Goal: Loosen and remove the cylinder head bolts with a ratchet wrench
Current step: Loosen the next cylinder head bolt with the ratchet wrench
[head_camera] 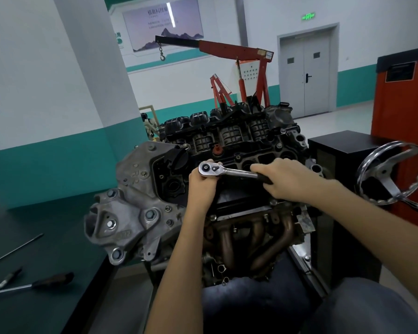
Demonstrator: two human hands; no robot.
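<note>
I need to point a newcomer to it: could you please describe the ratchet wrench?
Find the engine in mid-room. Atop it, the ratchet wrench sits in two hands, left hand at its head, right hand gripping its black handle. Among dark parts, it alone is polished chrome.

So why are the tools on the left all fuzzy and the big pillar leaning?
In the head view the wide-angle lens tilts the pillar and smears the corners, so the screwdrivers blur; in that view's middle the ratchet wrench looks sharp, light glinting off its head.
</note>
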